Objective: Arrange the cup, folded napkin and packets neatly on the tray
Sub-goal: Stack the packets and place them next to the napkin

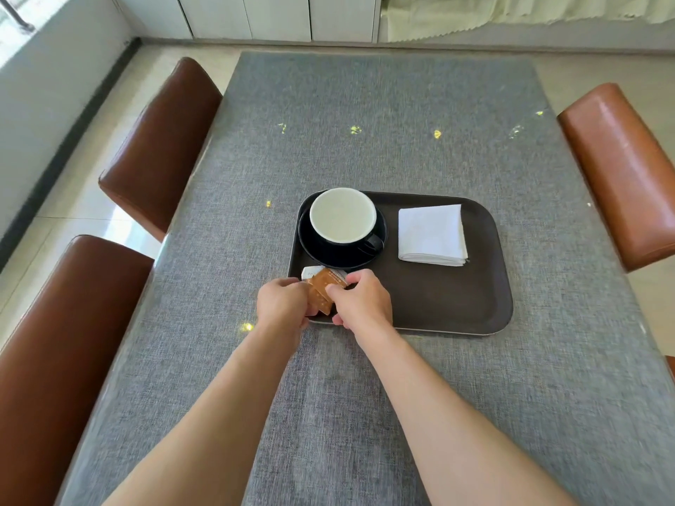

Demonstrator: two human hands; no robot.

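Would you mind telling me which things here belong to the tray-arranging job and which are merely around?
Job: tray, cup on saucer, folded napkin, packets, left hand, right hand.
Around: table, chairs.

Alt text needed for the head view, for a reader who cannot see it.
Both hands, left hand and right hand, hold brown and white packets over the near-left corner of a dark tray. Behind them a dark cup sits on its saucer, with a folded white napkin to its right.

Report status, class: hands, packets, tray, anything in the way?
Left hand and right hand both pinching the packets at the tray's near-left corner. Cup on saucer, napkin flat beside it. Nothing in the way.
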